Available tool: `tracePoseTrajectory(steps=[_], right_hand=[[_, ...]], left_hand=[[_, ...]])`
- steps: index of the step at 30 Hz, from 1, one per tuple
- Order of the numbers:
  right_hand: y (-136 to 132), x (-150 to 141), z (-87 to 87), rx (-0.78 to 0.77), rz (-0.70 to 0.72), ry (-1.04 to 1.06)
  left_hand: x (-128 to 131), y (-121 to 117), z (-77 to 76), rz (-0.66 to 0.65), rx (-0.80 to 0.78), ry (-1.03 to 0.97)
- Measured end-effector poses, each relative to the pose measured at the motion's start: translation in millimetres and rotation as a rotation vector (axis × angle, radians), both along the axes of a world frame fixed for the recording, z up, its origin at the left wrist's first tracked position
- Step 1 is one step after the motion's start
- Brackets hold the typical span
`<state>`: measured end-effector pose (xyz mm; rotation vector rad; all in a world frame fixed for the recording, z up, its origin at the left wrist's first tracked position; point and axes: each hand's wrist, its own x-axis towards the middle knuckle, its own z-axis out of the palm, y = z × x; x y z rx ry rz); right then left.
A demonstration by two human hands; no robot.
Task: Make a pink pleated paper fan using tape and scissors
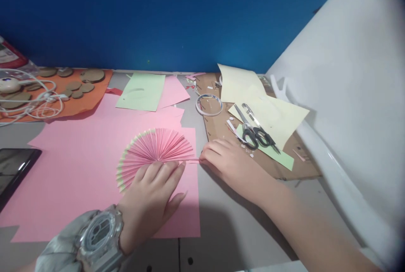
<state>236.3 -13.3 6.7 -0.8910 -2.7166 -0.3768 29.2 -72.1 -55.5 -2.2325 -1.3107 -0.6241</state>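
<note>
A pleated pink paper fan with a yellow-green rim on its left part lies spread on pink paper. My left hand rests across the lower part of the fan, its fingers stretched out and the thumb apart, covering some of the folds. From the fan's centre a thin folded edge runs right to my right hand. The fingertips of that hand are closed on the end of this edge, over the grey tabletop. A watch and a grey scrunchie circle my left wrist.
Right, a cardboard sheet bears black-handled scissors, a pen-like tool, cream paper and a tape ring. Left are a phone, white cables and cardboard discs. Blue and white walls bound the table.
</note>
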Motion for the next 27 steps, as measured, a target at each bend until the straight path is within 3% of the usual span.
tracePoseTrajectory(steps=[13, 22, 27], right_hand=[[-5.8, 17.8, 9.0, 0.011, -0.085, 0.0], [-7.6, -16.3, 1.5, -0.014, -0.057, 0.0], [-9.1, -16.9, 2.7, -0.058, -0.047, 0.006]], left_hand=[[-4.4, 0.3, 3.0, 0.021, -0.021, 0.034], [-24.9, -17.4, 17.2, 0.049, 0.009, 0.083], [-37.4, -8.6, 20.5, -0.048, -0.122, -0.113]])
